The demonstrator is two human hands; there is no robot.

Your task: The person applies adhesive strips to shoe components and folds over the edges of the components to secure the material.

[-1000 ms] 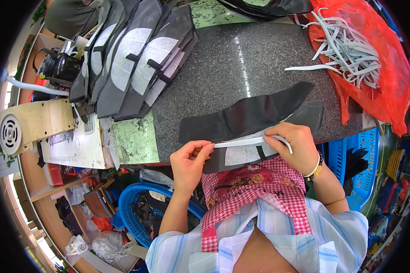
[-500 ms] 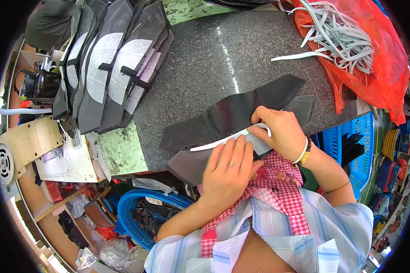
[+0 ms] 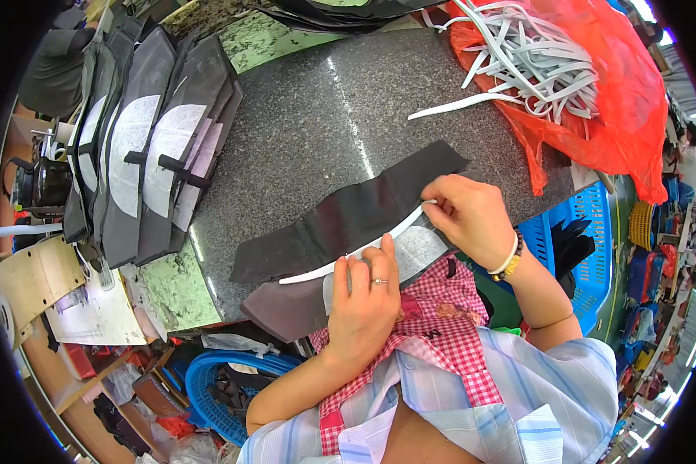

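A white flexible strip (image 3: 309, 275) lies along the seam between a black folded panel (image 3: 340, 219) and a dark grey piece (image 3: 286, 309) beneath it. The lower piece carries a pale whitish patch (image 3: 418, 249). My left hand (image 3: 363, 290) rests with fingers apart and slightly bent, their tips on the strip and the patch; its thumb is hidden. At the strip's right end, my right hand (image 3: 468, 220) pinches it between thumb and fingertips, close to the black panel's edge.
The speckled stone slab (image 3: 286, 139) forms the work surface. Stacked dark panels (image 3: 151, 147) with white patches stand on the left. Far right, a red plastic bag (image 3: 626, 100) holds a tangle of pale strips (image 3: 541, 62). Blue baskets (image 3: 595, 263) sit below the edge.
My right hand has drawn the strip's curled end out straighter along the seam, exposing more of the patch. My left fingers have bent and separated. The whole view has shifted.
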